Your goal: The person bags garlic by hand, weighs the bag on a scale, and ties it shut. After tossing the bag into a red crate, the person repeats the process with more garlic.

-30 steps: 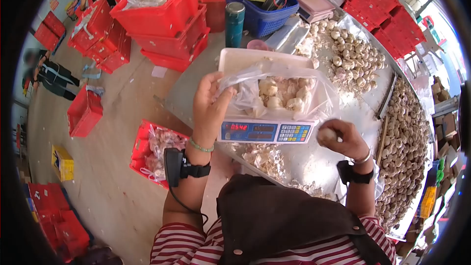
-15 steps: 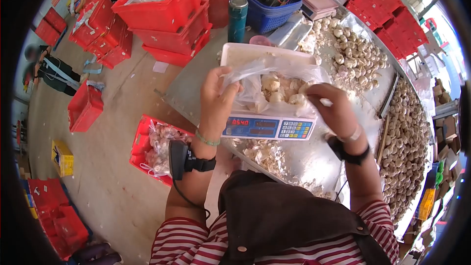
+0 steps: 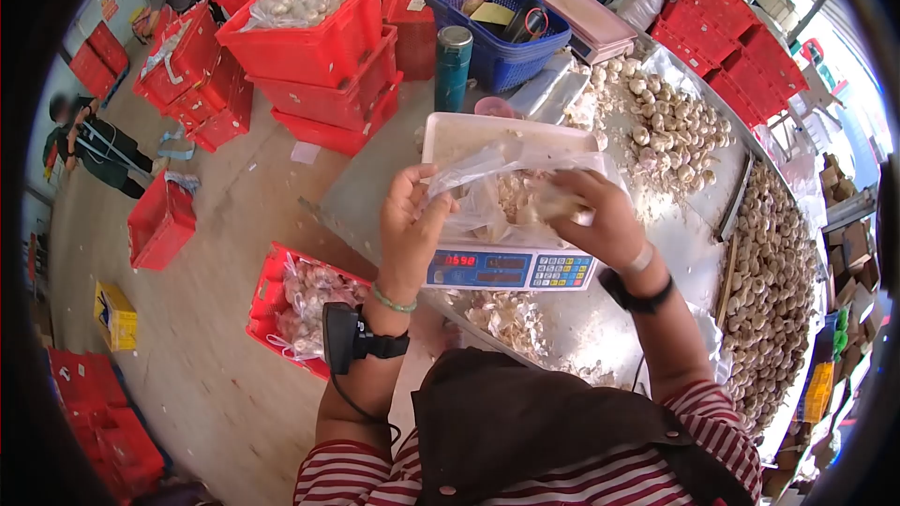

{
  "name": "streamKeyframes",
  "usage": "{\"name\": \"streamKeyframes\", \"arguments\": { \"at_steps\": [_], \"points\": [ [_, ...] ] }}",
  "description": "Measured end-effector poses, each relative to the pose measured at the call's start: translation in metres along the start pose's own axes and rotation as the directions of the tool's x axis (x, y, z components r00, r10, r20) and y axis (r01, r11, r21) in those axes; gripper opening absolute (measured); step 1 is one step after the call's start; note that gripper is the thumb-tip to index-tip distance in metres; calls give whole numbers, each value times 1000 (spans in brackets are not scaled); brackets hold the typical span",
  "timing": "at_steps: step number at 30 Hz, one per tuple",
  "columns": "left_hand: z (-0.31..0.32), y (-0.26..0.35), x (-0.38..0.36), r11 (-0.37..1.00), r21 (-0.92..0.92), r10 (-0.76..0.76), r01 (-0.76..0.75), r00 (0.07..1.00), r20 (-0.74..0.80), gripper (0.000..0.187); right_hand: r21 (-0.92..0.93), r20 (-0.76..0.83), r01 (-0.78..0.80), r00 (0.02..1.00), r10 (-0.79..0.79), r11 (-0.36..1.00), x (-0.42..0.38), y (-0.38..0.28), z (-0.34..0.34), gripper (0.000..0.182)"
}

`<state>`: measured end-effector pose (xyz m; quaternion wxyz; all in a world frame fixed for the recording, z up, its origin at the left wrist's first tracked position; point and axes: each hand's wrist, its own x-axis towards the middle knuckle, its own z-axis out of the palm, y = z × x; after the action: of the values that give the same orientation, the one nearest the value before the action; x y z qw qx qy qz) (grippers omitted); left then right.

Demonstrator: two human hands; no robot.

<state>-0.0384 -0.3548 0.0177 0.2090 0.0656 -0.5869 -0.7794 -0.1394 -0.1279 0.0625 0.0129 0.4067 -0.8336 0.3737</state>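
A clear plastic bag (image 3: 478,195) with garlic in it rests on the white tray of a digital scale (image 3: 511,269), whose red digits are lit. My left hand (image 3: 412,220) pinches the bag's left edge and holds its mouth up. Over the bag's right side, my right hand (image 3: 605,220) is closed around a pale garlic bulb (image 3: 568,206), smeared by motion. The lower part of the bag is partly hidden by its own folds and the hands.
Loose garlic bulbs (image 3: 670,126) lie on the metal table, with a larger heap (image 3: 773,290) at right. Behind the scale stand a green bottle (image 3: 453,70) and a blue basket (image 3: 502,47). A red crate (image 3: 267,305) of bagged garlic sits lower left; stacked red crates (image 3: 323,75) stand beyond.
My right hand has moved left from the bag's right edge to over its opening, with a bulb in its fingers. The scale's reading has risen. My left hand still holds the bag.
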Motion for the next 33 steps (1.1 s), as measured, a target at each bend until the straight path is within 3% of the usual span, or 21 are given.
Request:
{"name": "streamKeyframes", "arguments": {
  "at_steps": [1, 3, 4, 5, 7, 9, 11, 13, 14, 15, 17, 19, 20, 23, 24, 26, 28, 29, 31, 32, 33],
  "points": [
    [-2, 1, 1, 1000, 3, -6, 6, 1000, 5, 28, 40, 44, -147, 988, 145, 988, -17, -9, -19, 42],
    [-6, -1, 5, 1000, 1, -13, 13, 1000, 14, 28, -1, -25, -274, 961, 274, 962, -54, 8, -44, 37],
    [-7, -3, 6, 1000, 0, -15, 15, 1000, 10, 28, 26, -51, -456, 888, 457, 890, -70, 21, -54, 38],
    [-7, -6, 7, 1000, 1, -19, 19, 1000, 6, 29, -71, -98, -520, 853, 513, 851, -87, 46, -60, 46],
    [-4, -9, 9, 999, 12, -49, 49, 999, -16, 25, -388, -136, -414, 910, 393, 824, -108, 78, -72, 58],
    [-4, -10, 11, 996, 36, -82, 83, 996, -47, 21, -446, -132, -366, 929, 345, 817, -85, 47, -74, 70],
    [-3, -6, 13, 964, 232, -132, 127, 991, 9, 14, -281, 88, 8, 996, 18, 960, -59, 15, -63, 76],
    [4, -1, 15, 969, 211, -136, 128, 990, 22, 14, -451, 385, 233, 922, -47, 862, -42, -6, -44, 83],
    [8, 2, 16, 975, 179, -140, 132, 990, 35, 16, -525, 464, 300, 886, -28, 797, -40, 9, -33, 73],
    [10, 3, 17, 974, 187, -133, 124, 991, 34, 16, -522, 458, 302, 888, -37, 798, -42, 31, -26, 73],
    [15, 6, 21, 996, -80, -36, 46, 993, 116, 16, -782, 421, 324, 905, 68, 532, -46, 81, -30, 50],
    [27, 22, 22, 982, -174, -50, 72, 991, 126, 16, -686, 390, 194, 912, 130, 701, -49, 112, -54, 39],
    [35, 33, 22, 956, -273, -70, 107, 987, 142, 16, -721, 339, 285, 940, -38, 632, -53, 98, -70, 29],
    [55, 68, 29, 922, -386, 84, 29, 958, 273, 17, -682, 233, 309, 951, -203, 663, -72, 70, -127, 22],
    [70, 85, 22, 938, -345, 74, 14, 968, 240, 18, -670, 107, 253, 963, -247, 698, -82, 48, -148, 15],
    [92, 96, 11, 898, -434, 106, 75, 919, 379, 18, -634, -69, 158, 964, -259, 757, -110, 20, -177, 16],
    [114, 109, 0, 811, -534, 120, 238, 826, 550, 21, -467, -354, 88, 893, -278, 880, -143, 7, -194, 16],
    [127, 113, -9, 792, -540, 85, 284, 825, 559, 28, -368, -497, 71, 828, -261, 927, -159, 6, -198, 15],
    [151, 104, -26, 793, -490, -16, 362, 817, 577, 29, -345, -655, 99, 687, -315, 933, -187, 12, -201, 12],
    [161, 91, -29, 775, -450, -92, 445, 782, 616, 25, -380, -686, -9, 673, -275, 925, -206, 17, -201, 12],
    [176, 72, -43, 819, -403, -174, 408, 846, 504, 26, -402, -712, -108, 661, -236, 909, -225, 18, -200, 13]
  ]
}}
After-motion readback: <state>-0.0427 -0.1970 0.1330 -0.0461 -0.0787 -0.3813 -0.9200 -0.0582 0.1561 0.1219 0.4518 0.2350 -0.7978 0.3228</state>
